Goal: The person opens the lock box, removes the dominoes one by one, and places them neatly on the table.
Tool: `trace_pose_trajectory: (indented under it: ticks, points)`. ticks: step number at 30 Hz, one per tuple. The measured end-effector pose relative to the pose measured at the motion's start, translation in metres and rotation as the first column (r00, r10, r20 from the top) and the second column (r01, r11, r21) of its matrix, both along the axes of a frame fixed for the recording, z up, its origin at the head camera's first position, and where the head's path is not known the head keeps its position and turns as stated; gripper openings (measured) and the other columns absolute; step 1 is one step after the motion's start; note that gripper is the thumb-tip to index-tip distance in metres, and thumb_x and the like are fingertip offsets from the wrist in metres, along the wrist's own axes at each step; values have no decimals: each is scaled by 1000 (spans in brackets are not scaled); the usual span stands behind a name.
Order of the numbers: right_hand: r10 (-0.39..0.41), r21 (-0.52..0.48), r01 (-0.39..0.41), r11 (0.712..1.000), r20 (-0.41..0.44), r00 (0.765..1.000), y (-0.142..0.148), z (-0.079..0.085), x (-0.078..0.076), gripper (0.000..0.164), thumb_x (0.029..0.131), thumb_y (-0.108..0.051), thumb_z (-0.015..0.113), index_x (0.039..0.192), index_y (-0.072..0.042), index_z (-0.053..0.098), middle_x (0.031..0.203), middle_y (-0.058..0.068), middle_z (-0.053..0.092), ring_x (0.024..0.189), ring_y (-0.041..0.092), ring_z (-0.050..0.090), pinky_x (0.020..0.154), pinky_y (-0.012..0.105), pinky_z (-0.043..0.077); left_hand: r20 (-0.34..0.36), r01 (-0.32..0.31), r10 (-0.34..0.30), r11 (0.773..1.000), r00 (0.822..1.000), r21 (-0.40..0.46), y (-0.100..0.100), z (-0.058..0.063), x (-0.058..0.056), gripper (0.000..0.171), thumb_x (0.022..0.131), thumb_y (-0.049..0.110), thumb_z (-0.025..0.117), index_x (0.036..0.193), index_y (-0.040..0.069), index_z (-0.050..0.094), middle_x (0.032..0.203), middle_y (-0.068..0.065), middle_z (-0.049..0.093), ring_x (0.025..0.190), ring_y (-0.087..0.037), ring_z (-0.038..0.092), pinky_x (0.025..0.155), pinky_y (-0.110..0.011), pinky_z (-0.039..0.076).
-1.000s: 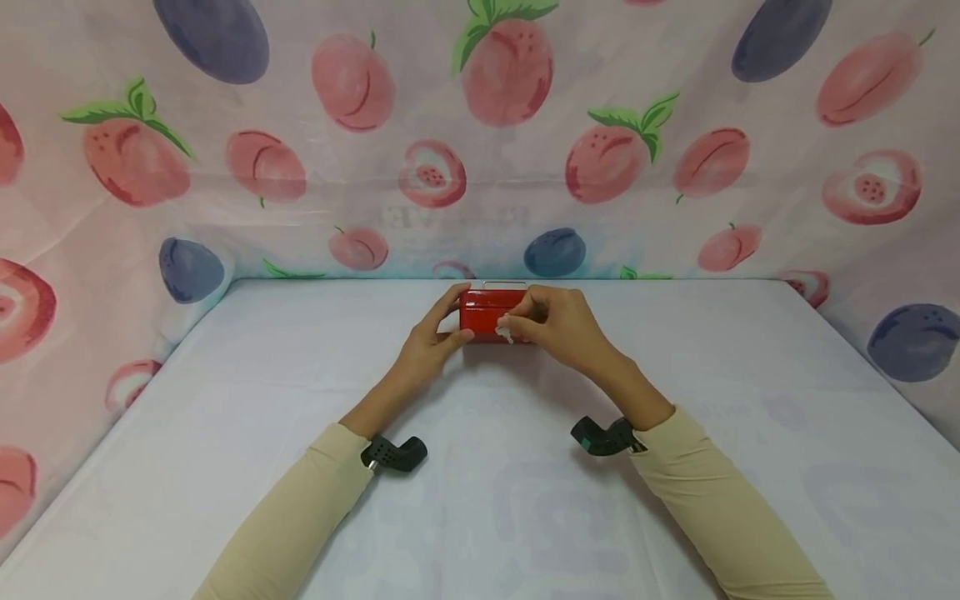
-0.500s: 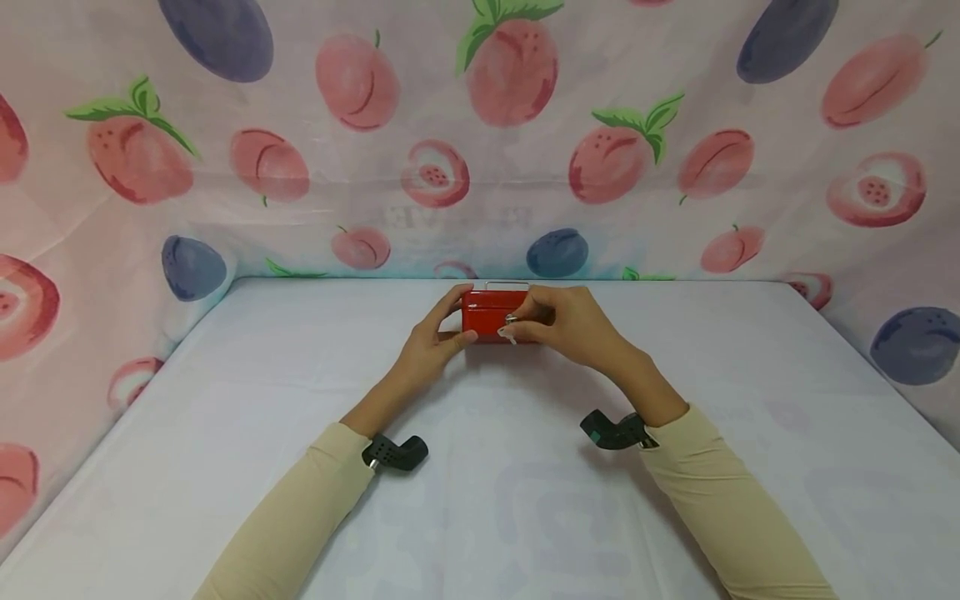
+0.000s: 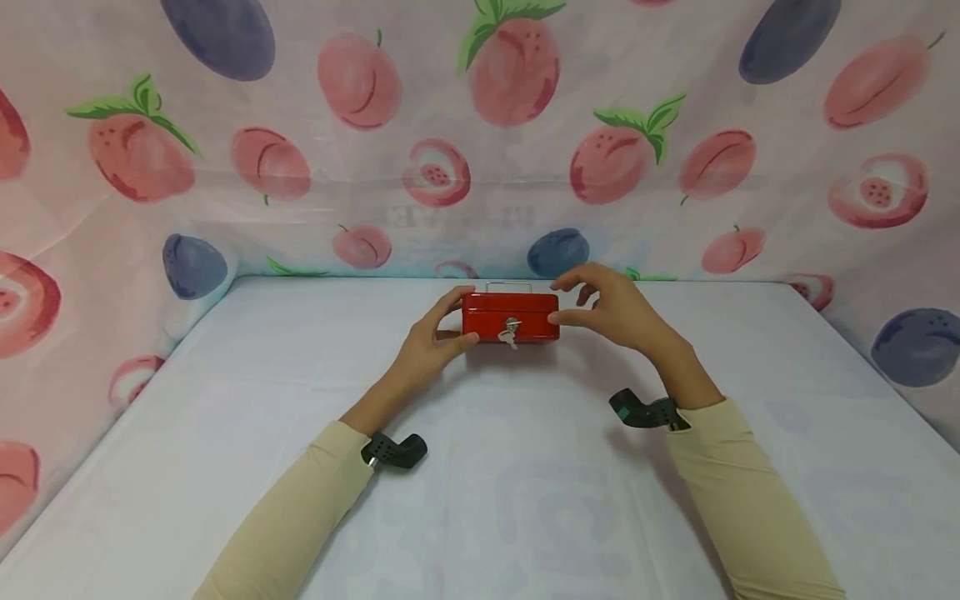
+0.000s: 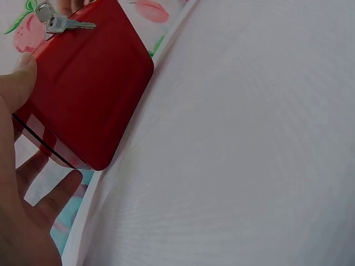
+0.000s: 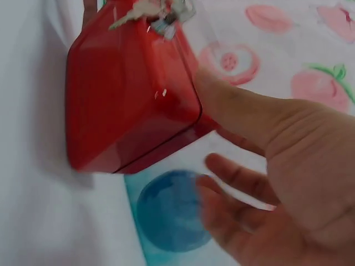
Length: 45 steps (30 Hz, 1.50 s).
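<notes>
A small red cash box (image 3: pixel 487 310) stands at the far middle of the white table, its wire handle raised on top and its lid down. From the lock on its front hang metal keys (image 3: pixel 507 338). My left hand (image 3: pixel 422 357) grips the box's left end, thumb at the front and fingers around the side, as the left wrist view shows. At the other end is my right hand (image 3: pixel 621 312), its thumb at the box's right edge. Its other fingers are spread loosely apart from the box in the right wrist view, with nothing between them.
A white cloth covers the table (image 3: pixel 480 467). Right behind the box rises a fruit-print backdrop (image 3: pixel 292 225), meeting the table's back edge. Black wrist-worn cameras (image 3: pixel 393 451) sit at both cuffs.
My right hand has let go of the keys and moved right to the box's right end. The keys now dangle at the lock in full sight. My left hand holds its place.
</notes>
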State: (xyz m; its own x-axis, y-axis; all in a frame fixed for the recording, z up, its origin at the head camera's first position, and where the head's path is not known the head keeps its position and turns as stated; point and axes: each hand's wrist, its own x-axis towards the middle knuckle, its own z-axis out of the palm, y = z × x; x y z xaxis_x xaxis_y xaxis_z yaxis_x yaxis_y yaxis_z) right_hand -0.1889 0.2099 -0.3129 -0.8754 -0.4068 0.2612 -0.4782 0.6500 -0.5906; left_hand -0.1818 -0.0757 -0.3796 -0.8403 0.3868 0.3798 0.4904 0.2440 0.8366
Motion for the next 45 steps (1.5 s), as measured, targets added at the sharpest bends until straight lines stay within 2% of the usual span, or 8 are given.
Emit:
trace_pose_trajectory:
  ticks: [5,13,18,23,30,36,41,45]
  points:
    - [33,6,-35,999,199,979,5,-9,-6,57,81,-38,76,129,-13,55,129,8,53,109,27,58,88,45,50,-34,18,-18,1000,999,8,0,16,15,65,90,6,65,147,7,33,148,-15,35,134,-31,34,96,-55,43]
    - [86,-115,-51,992,331,940,5,-16,-7,58,82,-34,76,131,-14,51,132,11,51,116,32,54,93,46,48,-123,48,-44,998,991,36,1,16,16,67,88,-2,64,145,0,30,144,-24,36,132,-38,37,90,-59,45]
    - [102,-179,-38,983,364,926,5,-22,-9,57,83,-32,76,130,-15,50,133,12,50,118,33,52,94,47,47,-134,30,-27,999,991,20,1,16,16,68,86,-4,63,144,-5,27,141,-29,38,129,-43,38,96,-59,40]
    - [130,-238,-34,971,398,908,7,-27,-12,56,85,-31,74,132,-16,48,139,13,45,127,35,43,96,51,44,-68,11,-11,1000,998,-5,1,17,18,64,89,1,62,144,-7,29,143,-27,36,129,-45,39,103,-56,35]
    - [153,-290,-27,957,421,894,9,-33,-14,53,85,-28,74,130,-16,49,139,12,45,128,35,41,93,48,48,60,22,-21,1000,998,-17,-1,-6,0,69,93,11,62,151,12,24,148,-20,32,127,-42,43,102,-53,37]
    - [144,-303,-11,953,419,897,8,-33,-12,53,85,-28,75,130,-16,50,137,13,48,123,34,47,92,47,48,56,0,1,1000,998,-25,-4,-17,-6,69,92,26,65,150,28,28,149,-12,36,122,-33,51,98,-45,44]
    - [131,-321,14,947,427,895,6,-31,-10,54,83,-27,76,130,-16,51,135,14,50,117,33,53,89,45,50,65,-21,23,999,998,-28,-5,-17,-6,67,92,30,66,149,33,31,148,-11,39,121,-28,54,97,-40,45]
    - [118,-329,33,944,428,896,7,-33,-9,55,82,-27,77,130,-17,52,135,13,50,115,32,55,88,43,51,85,2,-2,1000,996,-1,-4,-2,4,67,92,19,66,150,21,32,147,-18,38,122,-34,51,97,-43,44]
